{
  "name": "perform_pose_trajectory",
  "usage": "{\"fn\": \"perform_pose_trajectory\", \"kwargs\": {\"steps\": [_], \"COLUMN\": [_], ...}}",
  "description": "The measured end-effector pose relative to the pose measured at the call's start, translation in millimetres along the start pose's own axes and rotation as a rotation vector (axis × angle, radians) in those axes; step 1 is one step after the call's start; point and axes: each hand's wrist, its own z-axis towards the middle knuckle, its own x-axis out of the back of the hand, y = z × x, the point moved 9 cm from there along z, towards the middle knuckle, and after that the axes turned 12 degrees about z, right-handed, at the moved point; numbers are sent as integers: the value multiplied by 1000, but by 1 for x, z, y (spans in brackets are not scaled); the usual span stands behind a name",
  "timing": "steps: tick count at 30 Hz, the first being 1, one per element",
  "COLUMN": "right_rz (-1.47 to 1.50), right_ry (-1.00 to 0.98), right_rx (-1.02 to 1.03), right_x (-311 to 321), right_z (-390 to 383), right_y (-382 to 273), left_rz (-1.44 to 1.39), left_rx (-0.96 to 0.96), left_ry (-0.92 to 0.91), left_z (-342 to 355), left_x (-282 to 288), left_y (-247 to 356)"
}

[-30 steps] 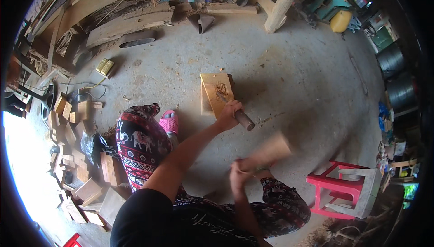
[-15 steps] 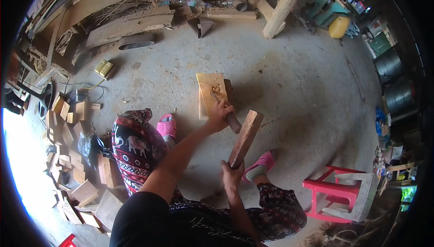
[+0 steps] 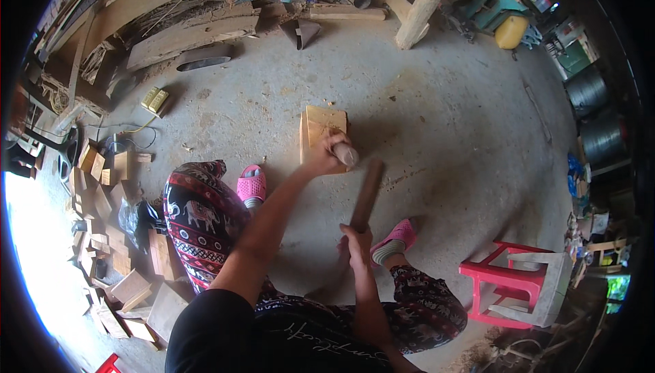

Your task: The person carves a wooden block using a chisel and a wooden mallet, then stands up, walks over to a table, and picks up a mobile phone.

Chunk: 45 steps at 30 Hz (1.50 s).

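In front of me on the floor, a pale wooden board (image 3: 326, 116) lies on other wood, partly covered by my hand. My left hand (image 3: 331, 146) is closed around a chisel (image 3: 346, 156), its round handle end facing up toward me. The blade is hidden beneath the hand, so I cannot tell whether it touches the board. My right hand (image 3: 357, 245) grips the near end of a long, squared wooden bar (image 3: 369, 195), slightly blurred. The bar's far end is raised just right of the chisel handle, apart from it.
Many wood offcuts (image 3: 123, 236) are heaped at left, near a yellowish power box (image 3: 155, 101) with a cord. A red and grey plastic stool (image 3: 515, 284) lies at right. Pink sandals (image 3: 252, 183) are on my feet, either side of the board. Timber (image 3: 198, 35) is piled at the back.
The chisel has tipped so its handle end faces me, and its blade is now hidden. The shavings are no longer visible on the board, which has shifted slightly. The bar has swung more upright.
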Motion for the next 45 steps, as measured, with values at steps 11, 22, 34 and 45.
{"fn": "perform_pose_trajectory", "kwargs": {"steps": [11,22,34,45], "right_rz": [-332,-107,-73,-107], "right_ry": [-139,10,44,4], "right_rx": [-9,461,582,359], "right_x": [-11,-3,2,-1], "right_z": [-1,-48,-52,-31], "right_y": [22,-86,-61,-37], "left_rz": [-771,-292,383,184], "left_rx": [579,271,84,11], "left_ry": [546,510,418,324], "left_z": [-15,-7,-22,-27], "left_x": [89,37,-25,6], "left_y": [-53,-25,9,33]}}
